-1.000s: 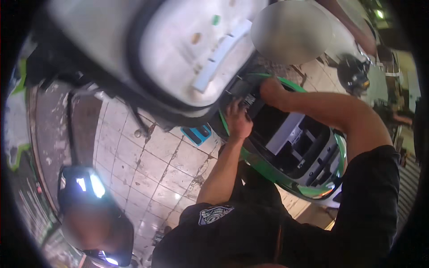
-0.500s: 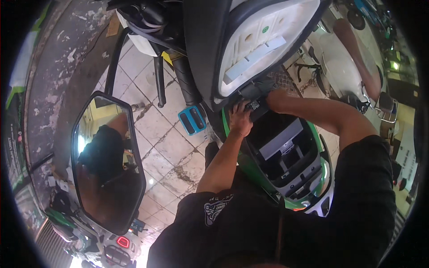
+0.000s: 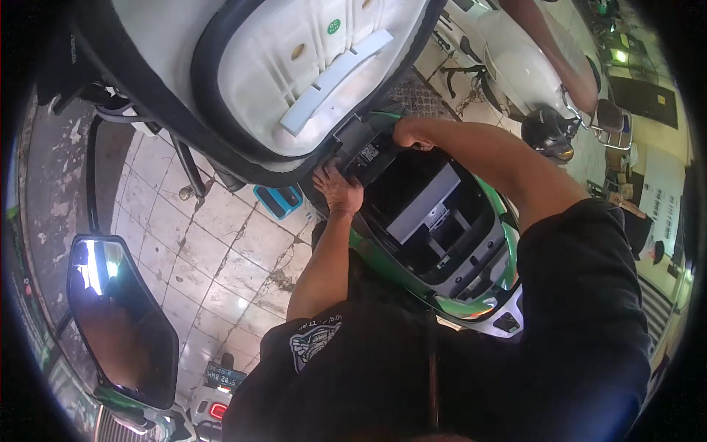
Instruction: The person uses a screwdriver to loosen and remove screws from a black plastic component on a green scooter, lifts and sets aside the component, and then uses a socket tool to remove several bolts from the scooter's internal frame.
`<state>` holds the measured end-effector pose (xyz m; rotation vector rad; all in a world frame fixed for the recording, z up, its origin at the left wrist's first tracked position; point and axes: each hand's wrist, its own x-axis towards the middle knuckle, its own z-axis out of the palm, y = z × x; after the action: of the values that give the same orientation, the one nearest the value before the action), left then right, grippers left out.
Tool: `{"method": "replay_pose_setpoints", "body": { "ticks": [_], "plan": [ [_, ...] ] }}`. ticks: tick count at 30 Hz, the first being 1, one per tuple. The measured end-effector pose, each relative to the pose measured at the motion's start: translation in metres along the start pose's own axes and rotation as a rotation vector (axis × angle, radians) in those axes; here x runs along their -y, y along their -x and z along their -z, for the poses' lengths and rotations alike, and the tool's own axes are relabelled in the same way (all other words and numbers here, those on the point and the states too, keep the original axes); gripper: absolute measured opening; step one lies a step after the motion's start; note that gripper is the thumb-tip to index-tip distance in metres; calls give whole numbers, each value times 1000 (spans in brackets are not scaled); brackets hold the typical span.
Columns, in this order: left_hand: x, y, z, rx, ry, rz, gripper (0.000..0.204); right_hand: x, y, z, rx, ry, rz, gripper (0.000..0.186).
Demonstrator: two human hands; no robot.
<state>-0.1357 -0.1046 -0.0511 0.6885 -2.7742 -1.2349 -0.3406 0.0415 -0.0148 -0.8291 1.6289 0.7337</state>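
A green and black scooter (image 3: 482, 295) stands before me with its seat (image 3: 254, 110) tipped up, the white underside showing. Between the raised seat and the open storage compartment (image 3: 471, 243) lies a black plastic panel (image 3: 370, 152) with a small printed label. My left hand (image 3: 339, 190) rests on the panel's left end with its fingers apart. At the panel's right end my right hand (image 3: 412, 135) is curled round the edge, its fingertips partly hidden. Inside the compartment sits a grey crosspiece (image 3: 427, 206).
A blue plastic frame-like object (image 3: 278, 200) lies on the tiled floor (image 3: 247, 247) to the left. A scooter mirror (image 3: 121, 317) is at the lower left. Another white scooter (image 3: 508, 55) stands at the upper right, with a black helmet-like object (image 3: 546, 132) beside it.
My view has shifted, so the scooter, seat and both hands appear further left. Both hands stay at the black panel; the right hand's fingers look more curled.
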Motion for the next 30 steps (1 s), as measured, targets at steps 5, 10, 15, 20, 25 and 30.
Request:
{"method": "replay_pose_setpoints", "body": {
  "ticks": [5,10,15,20,25,30],
  "plan": [
    [-8,-3,0,84,-31,78,61,-9,9,-8,-36,-136,-53,14],
    [14,-11,4,69,21,48,63,35,80,9,-377,-413,-157,19],
    [16,2,-9,30,616,57,55,87,110,-39,-499,-863,-280,28],
    [19,9,-21,-11,974,158,59,154,101,-70,-559,-1149,-264,29],
    [28,8,-19,27,907,130,62,176,93,-65,-587,-1245,-210,31],
    [34,8,-19,25,811,104,62,176,99,-63,-577,-1298,-250,35]
  ]
}}
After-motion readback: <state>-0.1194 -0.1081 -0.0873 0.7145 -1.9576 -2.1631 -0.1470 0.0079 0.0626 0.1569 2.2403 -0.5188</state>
